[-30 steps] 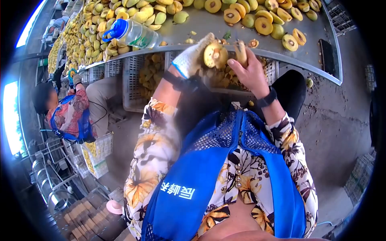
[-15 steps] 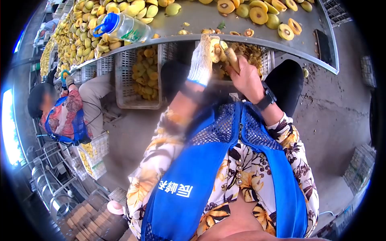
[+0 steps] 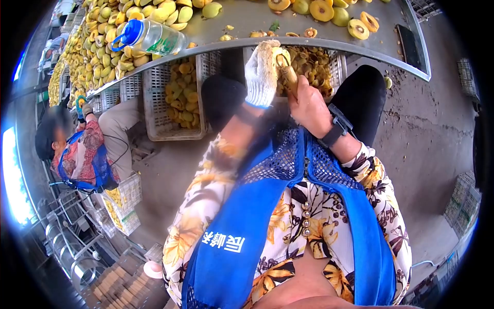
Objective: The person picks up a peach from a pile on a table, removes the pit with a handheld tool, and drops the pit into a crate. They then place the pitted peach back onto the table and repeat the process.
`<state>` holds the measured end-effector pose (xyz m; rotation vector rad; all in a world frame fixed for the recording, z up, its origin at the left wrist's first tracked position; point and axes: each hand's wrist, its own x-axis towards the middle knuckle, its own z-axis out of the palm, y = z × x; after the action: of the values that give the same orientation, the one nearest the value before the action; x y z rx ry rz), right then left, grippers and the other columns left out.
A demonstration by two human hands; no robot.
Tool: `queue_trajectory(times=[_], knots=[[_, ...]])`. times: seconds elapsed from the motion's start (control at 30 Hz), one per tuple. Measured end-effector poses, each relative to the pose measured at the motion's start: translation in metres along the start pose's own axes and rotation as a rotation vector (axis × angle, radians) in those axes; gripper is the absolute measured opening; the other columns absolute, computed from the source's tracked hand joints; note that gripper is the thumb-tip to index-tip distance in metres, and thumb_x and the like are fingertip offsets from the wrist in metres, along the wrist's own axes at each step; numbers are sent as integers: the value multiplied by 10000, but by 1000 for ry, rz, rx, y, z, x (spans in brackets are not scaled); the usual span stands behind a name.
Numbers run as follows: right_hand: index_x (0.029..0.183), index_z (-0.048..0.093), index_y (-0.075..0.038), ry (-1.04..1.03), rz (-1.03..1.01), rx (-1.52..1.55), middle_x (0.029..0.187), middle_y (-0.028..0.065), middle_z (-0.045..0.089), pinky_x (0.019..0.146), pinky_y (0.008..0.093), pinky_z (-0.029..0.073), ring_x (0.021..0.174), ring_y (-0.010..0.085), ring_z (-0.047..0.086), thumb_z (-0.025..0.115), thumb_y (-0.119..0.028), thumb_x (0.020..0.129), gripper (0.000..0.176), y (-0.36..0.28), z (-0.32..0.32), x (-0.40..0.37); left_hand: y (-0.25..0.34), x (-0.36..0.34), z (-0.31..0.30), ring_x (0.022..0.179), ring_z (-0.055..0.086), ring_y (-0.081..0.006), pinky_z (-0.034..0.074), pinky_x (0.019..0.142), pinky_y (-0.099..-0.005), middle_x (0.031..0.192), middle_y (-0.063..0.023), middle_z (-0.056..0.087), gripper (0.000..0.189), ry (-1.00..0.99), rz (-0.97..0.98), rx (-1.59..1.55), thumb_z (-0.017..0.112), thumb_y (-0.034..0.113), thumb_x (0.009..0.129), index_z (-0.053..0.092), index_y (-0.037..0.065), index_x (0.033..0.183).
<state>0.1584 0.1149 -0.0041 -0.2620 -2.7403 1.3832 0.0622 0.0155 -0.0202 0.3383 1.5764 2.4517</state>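
Steel table (image 3: 247,23): carrying heaped yellow fruit.
Co-worker (image 3: 82,149): sitting far left.
Crates (image 3: 175,98): standing beneath the table, holding cut fruit.
Bottle (image 3: 149,37): lying at the table edge.
Left hand (image 3: 261,74): gloved, gripping a fruit half (image 3: 280,54) under the rim.
Right hand (image 3: 309,105): clasping a wooden-handled tool (image 3: 289,76), touching that fruit.

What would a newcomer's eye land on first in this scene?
The gloved left hand grips a halved yellow fruit at the edge of the metal table, while the bare right hand holds a wooden-handled tool to it. A heap of yellow-green fruit covers the table's far left, beside a blue-capped water bottle.
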Motion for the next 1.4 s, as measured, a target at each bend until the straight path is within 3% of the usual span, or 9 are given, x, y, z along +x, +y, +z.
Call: queue_trajectory(times=[0.2, 0.7, 0.8, 0.83, 0.93, 1.03, 1.2, 1.33, 1.4], knots=[[865, 396, 54, -111, 7, -2, 660, 299, 533, 610, 505, 413, 692, 476, 531, 513, -53, 766, 186, -2, -7, 1, 17, 17, -13, 724, 586, -120, 456, 640, -216, 814, -67, 627, 310, -158, -337, 203, 461, 257, 924, 620, -9, 936], [871, 399, 37, -25, 4, 6, 650, 292, 530, 600, 508, 411, 669, 468, 533, 525, -59, 763, 192, 4, -1, 4, -7, 8, -2, 689, 595, -130, 472, 602, -223, 834, -73, 628, 278, 30, -82, 12, 499, 234, 912, 602, -19, 966], [881, 401, 46, -84, -22, -15, 657, 297, 531, 608, 507, 414, 683, 472, 533, 520, -59, 766, 196, 9, -1, 2, 8, 12, -10, 699, 603, -140, 479, 623, -237, 820, -78, 630, 304, -173, -180, 65, 492, 250, 915, 610, -29, 950], [885, 401, 50, -96, -42, -29, 660, 299, 532, 610, 506, 415, 688, 473, 533, 518, -60, 767, 199, 12, 1, 2, 19, 15, -11, 778, 585, -129, 462, 706, -243, 855, -58, 633, 407, -241, -294, 257, 380, 319, 948, 630, -2, 948], [892, 421, 54, -86, -55, -21, 671, 305, 533, 610, 497, 422, 694, 476, 531, 517, -70, 769, 199, 15, 6, 3, 17, 28, -19, 714, 611, -148, 486, 638, -251, 794, -78, 631, 375, -363, -345, 207, 509, 329, 907, 628, -26, 913], [889, 445, 50, -84, 36, 66, 661, 292, 532, 621, 473, 441, 677, 456, 544, 523, -89, 772, 197, 4, -2, 7, 24, 20, -7, 736, 609, -139, 484, 645, -247, 826, -69, 632, 403, -124, -444, -21, 523, 383, 896, 618, -4, 961], [868, 448, 23, -64, 78, 341, 577, 154, 524, 468, 370, 440, 484, 264, 547, 492, -87, 785, 144, -3, 7, 7, 5, 10, 7, 667, 597, -163, 495, 536, -280, 798, -80, 621, 242, 170, -308, -151, 640, 220, 834, 603, 3, 936], [917, 430, -8, -253, 321, 641, 532, 49, 469, 345, 273, 371, 371, 128, 465, 452, -68, 793, 139, -8, 7, 5, 3, 13, 5, 544, 568, -199, 488, 470, -295, 719, -115, 600, 175, 154, -654, -367, 585, 178, 850, 577, 5, 824], [943, 418, -13, -311, 430, 663, 516, 34, 446, 339, 259, 365, 355, 122, 444, 446, -66, 796, 159, -6, 7, 5, -1, 13, 6, 535, 566, -220, 494, 480, -326, 701, -135, 594, 240, 169, -613, -262, 531, 249, 879, 575, 14, 855]])
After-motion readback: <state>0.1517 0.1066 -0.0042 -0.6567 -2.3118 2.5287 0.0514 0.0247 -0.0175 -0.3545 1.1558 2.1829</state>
